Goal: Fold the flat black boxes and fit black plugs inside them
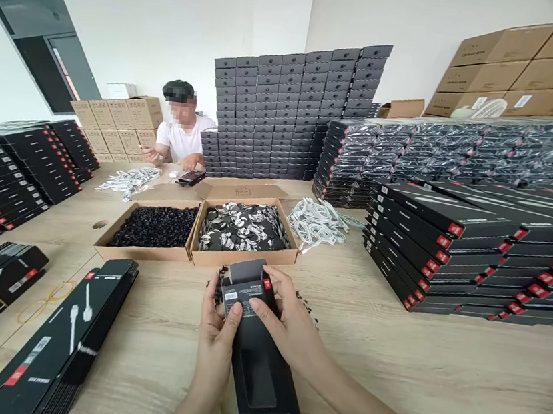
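Note:
A long black cardboard box (257,366) with a dark window panel, a white barcode label and a red corner tilts away from me over the table, its far end flap raised. My left hand (218,334) grips its left side, thumb on the printed face. On the right side, my right hand (287,319) holds the same box near the flap, with its thumb also on the face. Small black pieces lie on the table behind both hands, partly hidden. Just beyond stands an open carton (244,260) of black-and-white tags, beside another carton (144,254) of small black parts.
Flattened black boxes (64,335) lie in stacks at left. White cables (317,222) are coiled behind the cartons. Tall stacks of black boxes (427,246) line the right side and back. Across the table sits a person in a white shirt (189,136), hands near a small dark item.

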### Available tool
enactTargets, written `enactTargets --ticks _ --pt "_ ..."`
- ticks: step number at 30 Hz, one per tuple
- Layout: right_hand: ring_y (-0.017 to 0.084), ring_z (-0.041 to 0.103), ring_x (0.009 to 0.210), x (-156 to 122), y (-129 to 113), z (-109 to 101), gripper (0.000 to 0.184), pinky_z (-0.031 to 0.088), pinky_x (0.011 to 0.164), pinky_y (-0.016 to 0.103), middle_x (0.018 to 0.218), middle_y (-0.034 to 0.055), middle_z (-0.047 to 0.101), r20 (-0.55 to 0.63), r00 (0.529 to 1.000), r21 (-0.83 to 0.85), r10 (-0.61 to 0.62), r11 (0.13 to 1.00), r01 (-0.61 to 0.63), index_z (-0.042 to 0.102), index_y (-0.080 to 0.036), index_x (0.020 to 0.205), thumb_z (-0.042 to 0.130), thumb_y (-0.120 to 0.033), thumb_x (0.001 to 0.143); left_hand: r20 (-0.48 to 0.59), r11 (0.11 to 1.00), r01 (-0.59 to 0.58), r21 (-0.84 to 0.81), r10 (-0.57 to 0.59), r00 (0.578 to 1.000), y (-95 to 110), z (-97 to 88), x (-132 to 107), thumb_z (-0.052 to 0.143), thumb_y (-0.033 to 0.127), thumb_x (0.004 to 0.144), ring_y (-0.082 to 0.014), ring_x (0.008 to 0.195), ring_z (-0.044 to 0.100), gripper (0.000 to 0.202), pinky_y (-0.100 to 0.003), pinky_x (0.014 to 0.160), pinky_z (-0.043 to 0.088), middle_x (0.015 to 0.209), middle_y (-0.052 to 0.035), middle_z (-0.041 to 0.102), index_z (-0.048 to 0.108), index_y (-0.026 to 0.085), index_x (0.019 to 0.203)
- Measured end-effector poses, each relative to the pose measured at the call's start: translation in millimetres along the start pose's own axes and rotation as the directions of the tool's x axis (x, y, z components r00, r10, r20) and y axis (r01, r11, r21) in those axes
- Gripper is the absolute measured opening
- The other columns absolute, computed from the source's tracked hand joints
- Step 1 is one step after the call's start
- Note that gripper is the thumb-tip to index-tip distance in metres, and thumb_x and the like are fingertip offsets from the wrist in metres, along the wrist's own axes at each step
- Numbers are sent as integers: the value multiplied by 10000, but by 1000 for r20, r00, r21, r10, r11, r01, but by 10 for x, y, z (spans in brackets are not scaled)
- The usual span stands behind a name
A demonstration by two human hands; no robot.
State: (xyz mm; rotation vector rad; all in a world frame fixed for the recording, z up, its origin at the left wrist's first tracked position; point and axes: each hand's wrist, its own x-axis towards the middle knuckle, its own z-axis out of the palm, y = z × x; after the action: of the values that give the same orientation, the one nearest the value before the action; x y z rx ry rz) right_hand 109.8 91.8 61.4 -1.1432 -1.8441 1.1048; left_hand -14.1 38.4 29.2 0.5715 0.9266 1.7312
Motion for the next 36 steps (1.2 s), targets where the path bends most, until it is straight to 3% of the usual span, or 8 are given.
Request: enactTargets --ticks 3,8,15,19,22,26,30,36 --pt "219 635 958 14 2 -13 444 490 844 364 1172 60 630 -3 1000 56 -29 998 29 418 -277 1322 509 -459 927 4 995 -42 92 42 999 3 13 -32 681 378 834 -227 1190 600 730 -350 1008 456 1329 -75 627 288 338 1447" --pt "179 557 737 3 -56 -22 241 440 661 290 834 -3 606 27 999 48 -30 998 29 543 -251 1048 448 -451 954 -28 974 -93 207 101 994 -42 0 -33 632 446 851 -224 1134 605 491 -309 914 493 1310 -80 608 481 281 1289" --pt "178 511 675 -19 -135 -57 233 389 639 292 749 -15 555 37 997 -93 -71 993 75 551 -253 931 392 -415 982 -87 919 -134 371 179 980 -108 -40 -40 594 522 849 -218 1125 531 349 -297 969 408 1148 -47 598 590 257 1076" --pt "177 493 647 -18 -106 -55 313 376 629 300 700 -17 522 29 994 -149 -104 983 107 526 -247 810 349 -430 993 -81 915 -126 384 170 982 -114 -52 -34 574 540 853 -217 1042 540 356 -295 897 435 1086 -49 589 585 250 1060" --pt "183 524 691 8 -108 -113 311 399 649 301 747 -12 567 87 996 -89 -33 995 41 557 -252 874 386 -492 973 -54 930 -76 359 102 993 -95 -49 -13 580 552 842 -204 963 540 367 -288 831 455 1049 -44 587 572 248 1049" --pt "220 598 878 66 -112 -213 503 455 798 359 998 46 670 51 985 139 167 975 -173 524 -267 1267 372 -611 935 31 938 -44 343 35 999 -74 -35 -9 597 530 842 -185 894 545 345 -273 775 463 1012 -37 598 575 240 1027" --pt "242 612 914 110 -128 -291 579 465 749 344 1050 97 710 238 912 295 333 870 -395 715 -193 1066 420 -657 885 137 930 -40 365 -11 991 -81 -28 -39 566 467 887 -181 928 567 284 -273 812 460 1050 -43 621 574 239 1056" --pt "203 607 889 158 -117 -475 446 445 682 276 1015 65 725 474 850 306 228 863 -403 752 -219 1051 623 -576 817 218 966 -13 259 -46 975 -76 -20 -65 547 426 914 -180 980 608 239 -298 843 458 1100 -32 647 456 276 1077"
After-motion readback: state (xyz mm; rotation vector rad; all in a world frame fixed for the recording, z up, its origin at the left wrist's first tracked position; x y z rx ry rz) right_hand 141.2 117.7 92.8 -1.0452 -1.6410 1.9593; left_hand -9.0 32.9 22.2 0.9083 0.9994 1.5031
